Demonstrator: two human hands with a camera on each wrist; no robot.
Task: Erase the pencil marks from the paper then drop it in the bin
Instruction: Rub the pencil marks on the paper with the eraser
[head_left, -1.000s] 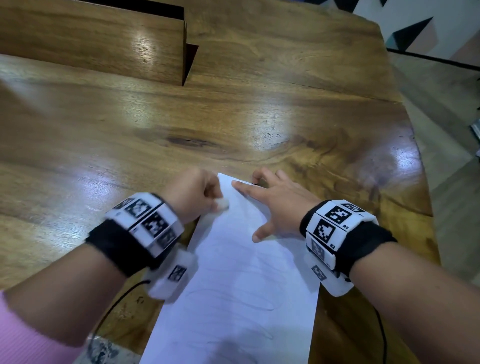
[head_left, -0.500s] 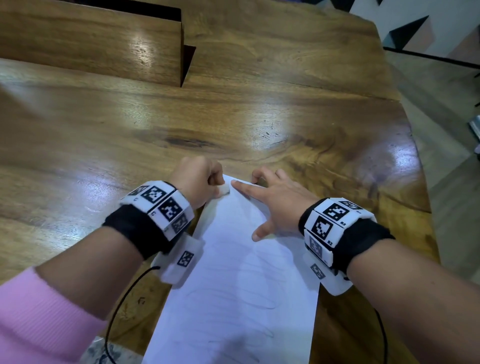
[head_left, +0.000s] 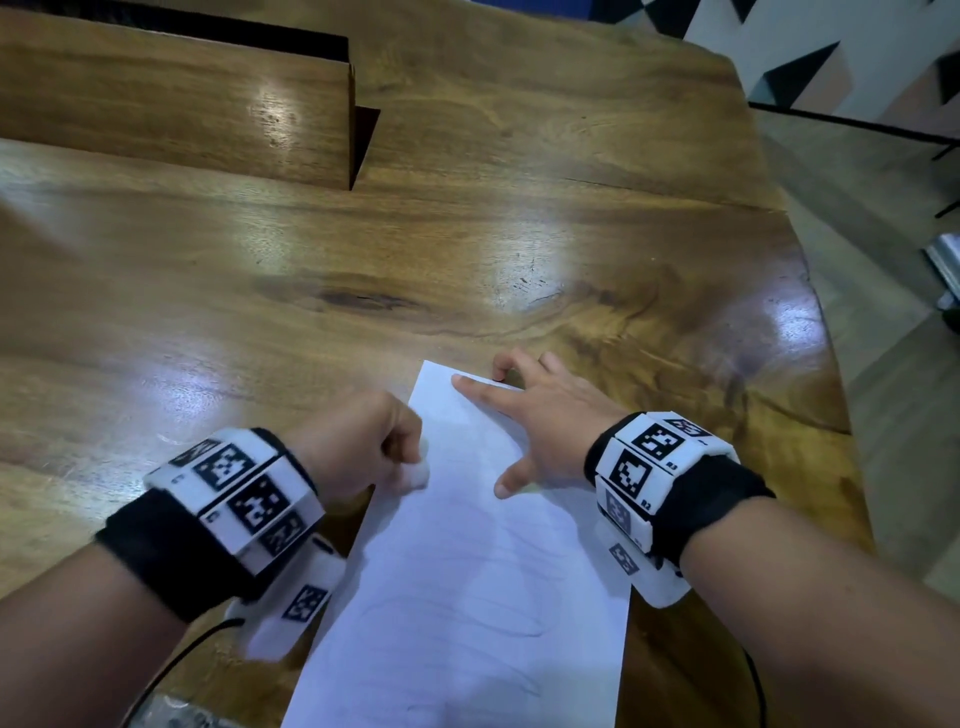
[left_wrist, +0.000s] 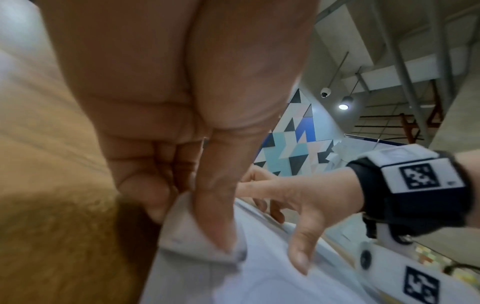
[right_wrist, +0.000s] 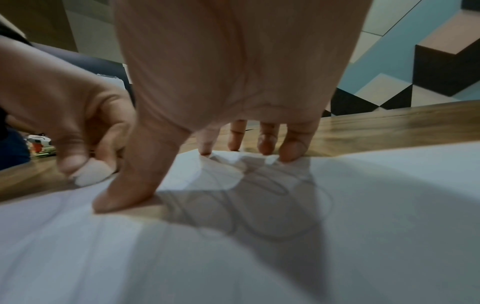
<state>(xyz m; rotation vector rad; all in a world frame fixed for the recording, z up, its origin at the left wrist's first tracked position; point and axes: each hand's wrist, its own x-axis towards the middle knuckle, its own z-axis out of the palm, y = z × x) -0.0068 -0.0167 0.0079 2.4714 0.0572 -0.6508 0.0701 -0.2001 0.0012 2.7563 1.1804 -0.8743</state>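
One paper (head_left: 467, 597), one eraser (head_left: 418, 474), two hands pressing, gripping.

This looks like an office or public commercial interior rather than a home. A large polished wooden table (head_left: 467, 234) carries a raised wooden divider (head_left: 176, 109), and beyond its edge lies a pale tiled floor (head_left: 883, 260). The wall (left_wrist: 291, 144) is painted in geometric triangles of blue, black, white and pink, and overhead the left wrist view shows an exposed ceiling with pipes (left_wrist: 400, 61), a hanging lamp (left_wrist: 343, 106) and a dome security camera (left_wrist: 324, 93).
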